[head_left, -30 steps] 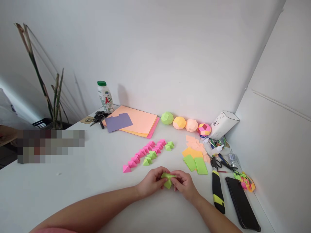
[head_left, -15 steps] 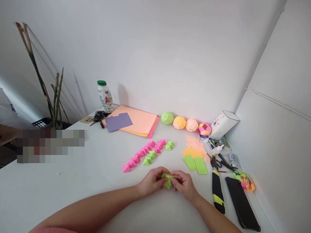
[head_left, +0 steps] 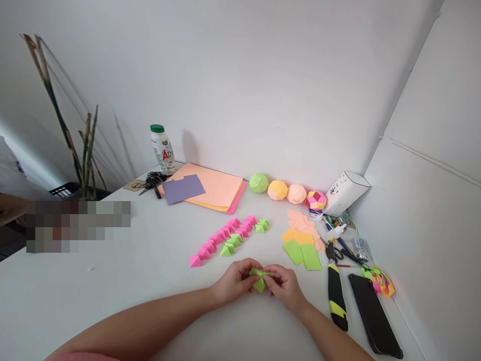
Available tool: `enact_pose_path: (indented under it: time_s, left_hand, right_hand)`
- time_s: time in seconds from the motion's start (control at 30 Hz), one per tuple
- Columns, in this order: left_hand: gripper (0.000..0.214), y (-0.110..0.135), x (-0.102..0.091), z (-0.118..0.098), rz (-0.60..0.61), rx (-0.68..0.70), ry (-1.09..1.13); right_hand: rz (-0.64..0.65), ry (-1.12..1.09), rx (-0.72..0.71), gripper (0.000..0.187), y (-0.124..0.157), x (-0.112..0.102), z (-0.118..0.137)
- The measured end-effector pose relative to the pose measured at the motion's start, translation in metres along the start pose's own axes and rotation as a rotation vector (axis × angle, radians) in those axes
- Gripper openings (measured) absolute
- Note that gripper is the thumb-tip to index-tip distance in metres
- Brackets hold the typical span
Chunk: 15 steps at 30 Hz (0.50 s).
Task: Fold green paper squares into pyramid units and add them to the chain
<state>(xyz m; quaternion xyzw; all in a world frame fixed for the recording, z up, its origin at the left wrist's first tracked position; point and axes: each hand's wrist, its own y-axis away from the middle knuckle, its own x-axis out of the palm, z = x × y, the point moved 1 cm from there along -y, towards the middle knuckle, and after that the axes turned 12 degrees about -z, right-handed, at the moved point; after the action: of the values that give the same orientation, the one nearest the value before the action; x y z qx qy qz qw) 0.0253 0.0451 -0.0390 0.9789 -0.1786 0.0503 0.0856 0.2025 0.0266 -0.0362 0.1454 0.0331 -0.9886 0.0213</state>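
My left hand (head_left: pixel 236 281) and my right hand (head_left: pixel 286 287) meet low over the white table (head_left: pixel 112 281), both pinching one small green folded paper piece (head_left: pixel 258 279) between their fingertips. Just beyond them lies a slanting row of pink folded paper pyramids (head_left: pixel 221 239) with several green ones (head_left: pixel 235 241) beside it. Flat green paper squares (head_left: pixel 303 254) and orange squares (head_left: pixel 300 226) lie to the right of my hands.
Against the wall stand paper balls: green (head_left: pixel 258 183), yellow (head_left: pixel 277 190), peach (head_left: pixel 296 194) and multicoloured (head_left: pixel 316 200). A coloured sheet stack (head_left: pixel 212 190), bottle (head_left: pixel 163 149) and keys (head_left: pixel 152 180) lie back left. At right: a white box (head_left: pixel 345 193), scissors (head_left: pixel 336 250), black-yellow cutter (head_left: pixel 336 298), black phone (head_left: pixel 374 316).
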Motion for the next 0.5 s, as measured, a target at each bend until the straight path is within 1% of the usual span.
enact_pose_path:
  time_s: [0.37, 0.5]
  left_hand:
    - [0.032, -0.0001, 0.0022, -0.0017, -0.025, -0.008, 0.086]
    - [0.034, 0.0012, 0.0018, -0.0053, -0.053, -0.035, 0.042]
  right_hand:
    - [-0.005, 0.02, -0.042, 0.024, 0.0014, 0.001, -0.0027]
    - [0.015, 0.031, -0.06, 0.022, 0.0017, 0.0006, -0.0043]
